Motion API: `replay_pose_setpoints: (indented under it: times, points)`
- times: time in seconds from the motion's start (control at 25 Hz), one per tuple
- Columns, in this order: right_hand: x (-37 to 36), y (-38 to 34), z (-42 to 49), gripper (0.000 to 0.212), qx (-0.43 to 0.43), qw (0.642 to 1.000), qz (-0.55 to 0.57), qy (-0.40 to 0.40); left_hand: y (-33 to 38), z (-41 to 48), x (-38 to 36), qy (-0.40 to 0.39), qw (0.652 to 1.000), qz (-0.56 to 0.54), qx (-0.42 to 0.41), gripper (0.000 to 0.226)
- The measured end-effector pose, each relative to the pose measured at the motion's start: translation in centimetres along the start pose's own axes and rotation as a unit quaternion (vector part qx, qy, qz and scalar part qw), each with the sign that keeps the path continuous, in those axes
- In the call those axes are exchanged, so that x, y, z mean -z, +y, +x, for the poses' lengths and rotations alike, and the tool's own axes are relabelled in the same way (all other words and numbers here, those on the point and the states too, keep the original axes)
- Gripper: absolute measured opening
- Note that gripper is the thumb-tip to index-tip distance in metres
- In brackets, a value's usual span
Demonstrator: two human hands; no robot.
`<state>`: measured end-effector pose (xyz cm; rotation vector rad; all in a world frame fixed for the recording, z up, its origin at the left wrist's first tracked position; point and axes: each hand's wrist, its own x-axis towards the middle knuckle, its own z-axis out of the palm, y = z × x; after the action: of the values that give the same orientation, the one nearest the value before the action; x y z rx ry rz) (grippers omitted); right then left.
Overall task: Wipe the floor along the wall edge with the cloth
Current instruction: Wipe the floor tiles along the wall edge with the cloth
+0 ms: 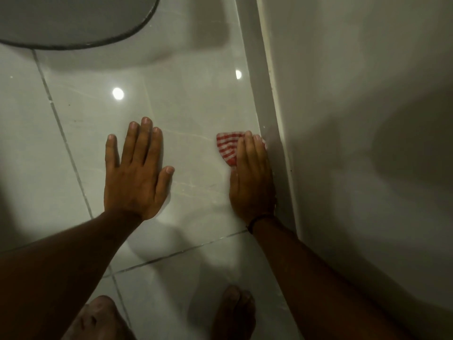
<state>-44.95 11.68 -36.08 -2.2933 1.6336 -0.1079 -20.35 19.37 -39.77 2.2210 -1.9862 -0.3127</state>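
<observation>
A red-and-white checked cloth (227, 146) lies on the glossy pale tiled floor (191, 104), right beside the white skirting (270, 99) at the foot of the wall. My right hand (251, 179) lies flat on top of the cloth, pressing it to the floor against the skirting; most of the cloth is hidden under the palm and fingers. My left hand (137, 170) rests flat on the tile to the left, fingers spread, holding nothing. A dark band circles my right wrist.
A grey oval mat (73, 20) with a dark rim lies at the upper left. The white wall (367, 119) fills the right side. My two bare feet (236, 312) stand at the bottom edge. Grout lines cross the tiles.
</observation>
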Motion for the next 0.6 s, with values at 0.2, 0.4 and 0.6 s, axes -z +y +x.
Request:
replay_pose_setpoints:
  times: [0.2, 0.4, 0.6]
  points:
    - [-0.7, 1.3, -7.3, 0.059, -0.038, 0.999, -0.004, -0.006, 0.1, -0.1, 0.2, 0.003, 1.0, 0.002, 0.0, 0.082]
    - [-1.3, 3.3, -17.0, 0.06, -0.048, 0.998, -0.028, -0.036, 0.2, 0.0, 0.3, -0.001, 1.0, 0.01, 0.0, 0.082]
    - [-1.6, 3.3, -18.2, 0.061, -0.061, 0.996, -0.038, -0.046, 0.2, 0.0, 0.2, 0.002, 1.0, 0.015, 0.005, 0.082]
